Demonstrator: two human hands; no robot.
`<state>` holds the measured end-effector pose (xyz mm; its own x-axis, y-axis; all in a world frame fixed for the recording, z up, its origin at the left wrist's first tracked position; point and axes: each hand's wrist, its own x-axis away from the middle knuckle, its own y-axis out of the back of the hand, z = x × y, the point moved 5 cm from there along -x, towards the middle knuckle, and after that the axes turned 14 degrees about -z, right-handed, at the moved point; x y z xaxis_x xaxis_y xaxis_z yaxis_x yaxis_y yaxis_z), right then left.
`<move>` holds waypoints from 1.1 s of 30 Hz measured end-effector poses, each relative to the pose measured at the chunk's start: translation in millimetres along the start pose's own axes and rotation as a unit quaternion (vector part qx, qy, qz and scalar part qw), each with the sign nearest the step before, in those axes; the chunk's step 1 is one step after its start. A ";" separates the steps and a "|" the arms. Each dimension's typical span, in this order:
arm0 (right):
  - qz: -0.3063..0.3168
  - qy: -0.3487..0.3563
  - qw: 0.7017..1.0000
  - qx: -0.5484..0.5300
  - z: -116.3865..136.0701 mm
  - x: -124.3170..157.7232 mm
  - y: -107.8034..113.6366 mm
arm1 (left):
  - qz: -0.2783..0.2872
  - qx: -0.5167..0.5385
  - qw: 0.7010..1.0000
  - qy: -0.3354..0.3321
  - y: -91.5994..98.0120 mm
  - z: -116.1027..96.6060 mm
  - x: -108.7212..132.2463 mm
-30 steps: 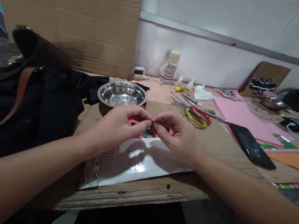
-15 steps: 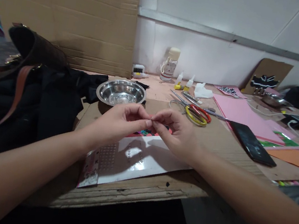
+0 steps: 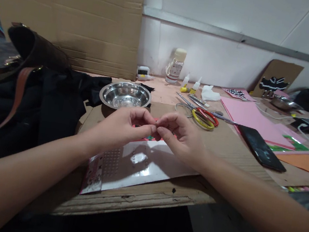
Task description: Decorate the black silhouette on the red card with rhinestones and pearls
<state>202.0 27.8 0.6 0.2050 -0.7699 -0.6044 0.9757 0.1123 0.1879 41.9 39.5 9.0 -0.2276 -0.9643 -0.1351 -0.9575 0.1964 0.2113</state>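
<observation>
My left hand point(image 3: 129, 126) and my right hand point(image 3: 182, 137) meet fingertip to fingertip above the table's front part. Both are pinched closed; whatever sits between the fingertips is too small or hidden to make out. Partly covered behind them lies a red piece point(image 3: 153, 138) with green and dark decoration. Below the hands is a white sheet point(image 3: 161, 163) bearing rows of small clear rhinestones point(image 3: 111, 162) at its left, with a loose ring of tiny stones near the middle. A patterned strip point(image 3: 93, 176) forms the sheet's left end.
A steel bowl point(image 3: 125, 93) stands behind my left hand. Scissors with red and yellow handles point(image 3: 204, 119), small glue bottles point(image 3: 196, 84) and a water bottle point(image 3: 175, 67) are farther back. To the right lie a phone point(image 3: 260, 147) and pink sheets point(image 3: 254, 117); dark cloth point(image 3: 60, 105) is left.
The fingertips have shifted very slightly against each other, still pinched together. Both arms stay almost in the same place, and the things on the table have not moved.
</observation>
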 end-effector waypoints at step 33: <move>-0.052 0.012 0.991 0.125 0.3 -6.2 7.5 | -0.012 -0.084 0.995 -0.052 2.5 -0.4 -0.7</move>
<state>208.0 33.2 6.0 0.1092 -0.7531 -0.6487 0.9427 -0.1285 0.3079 39.8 40.6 10.0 -0.2307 -0.9429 -0.2402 -0.9217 0.1327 0.3644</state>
